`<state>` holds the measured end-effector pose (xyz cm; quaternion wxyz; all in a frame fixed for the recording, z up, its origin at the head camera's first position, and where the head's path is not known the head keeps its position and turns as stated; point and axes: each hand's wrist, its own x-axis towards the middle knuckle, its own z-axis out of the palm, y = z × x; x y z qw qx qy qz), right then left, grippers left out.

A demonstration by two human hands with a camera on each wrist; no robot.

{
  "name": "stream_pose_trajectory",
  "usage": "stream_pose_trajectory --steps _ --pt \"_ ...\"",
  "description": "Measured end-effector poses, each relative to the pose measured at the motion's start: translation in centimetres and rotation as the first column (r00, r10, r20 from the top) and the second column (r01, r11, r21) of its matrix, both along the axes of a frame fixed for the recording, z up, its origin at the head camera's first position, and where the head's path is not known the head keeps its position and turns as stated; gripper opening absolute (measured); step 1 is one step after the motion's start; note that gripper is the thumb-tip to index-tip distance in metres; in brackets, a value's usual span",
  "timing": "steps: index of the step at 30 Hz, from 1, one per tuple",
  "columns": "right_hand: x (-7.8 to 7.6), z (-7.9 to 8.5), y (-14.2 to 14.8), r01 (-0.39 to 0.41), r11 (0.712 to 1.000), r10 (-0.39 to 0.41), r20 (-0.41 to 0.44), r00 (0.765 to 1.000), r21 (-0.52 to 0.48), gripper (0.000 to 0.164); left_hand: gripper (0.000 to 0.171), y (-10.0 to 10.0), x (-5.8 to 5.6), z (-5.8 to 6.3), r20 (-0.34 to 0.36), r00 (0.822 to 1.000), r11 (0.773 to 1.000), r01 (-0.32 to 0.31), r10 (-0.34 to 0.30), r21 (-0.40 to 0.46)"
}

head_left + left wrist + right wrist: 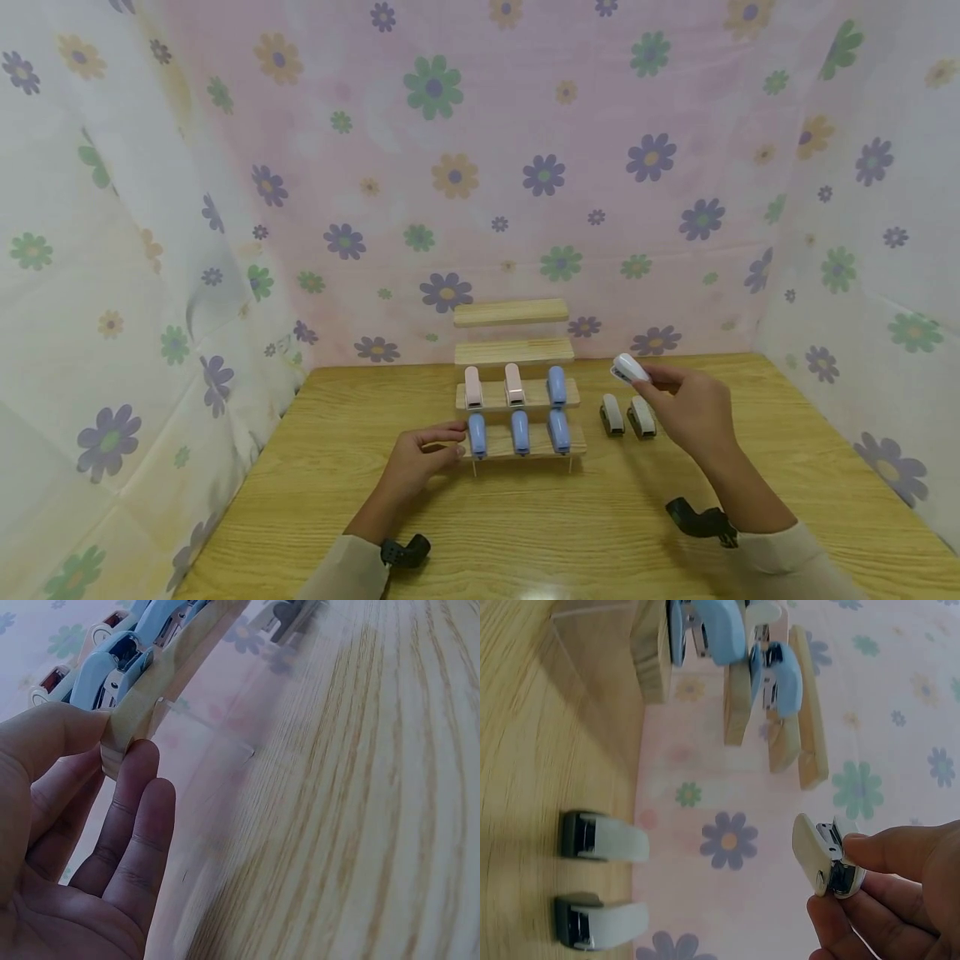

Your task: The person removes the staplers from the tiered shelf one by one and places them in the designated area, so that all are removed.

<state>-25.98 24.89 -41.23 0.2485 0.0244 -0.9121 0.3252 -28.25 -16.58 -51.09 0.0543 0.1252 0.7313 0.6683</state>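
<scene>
My right hand pinches a small white stapler between thumb and fingers, raised above the table to the right of a tiered wooden rack. In the right wrist view, the held stapler is tilted, its metal end near the fingers. My left hand grips the left end of the rack's lowest board; the left wrist view shows the thumb on top of that board and fingers beneath. Three blue staplers stand on this board. One tier up are two pink staplers and a blue stapler.
Two whitish staplers with dark bases, a left one and a right one, stand on the wooden table right of the rack. Two bare upper boards rise behind. Flowered cloth hangs around the back and sides.
</scene>
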Motion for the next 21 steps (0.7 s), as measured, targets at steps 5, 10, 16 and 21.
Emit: stream_pose_trajectory --steps 5,10,16,21 --pt "-0.2 -0.2 1.6 0.029 1.0 -0.029 0.021 0.999 -0.006 0.038 0.026 -0.1 0.0 0.1 0.001 1.0 1.0 0.001 -0.001 -0.007" --pt "-0.7 -0.6 3.5 0.081 0.997 -0.08 0.068 0.994 -0.016 0.043 0.026 0.0 0.1 0.2 0.007 1.0 1.0 0.007 -0.007 0.011" --pt "-1.2 -1.2 5.6 0.148 0.988 -0.141 0.162 0.977 -0.032 0.052 0.026 0.0 0.1 0.2 0.006 1.0 1.0 0.013 -0.013 0.022" --pt "-1.7 -1.5 7.3 0.178 0.984 -0.168 0.215 0.962 -0.028 0.054 0.026 0.0 0.3 0.4 0.001 1.0 1.0 0.013 -0.013 0.02"
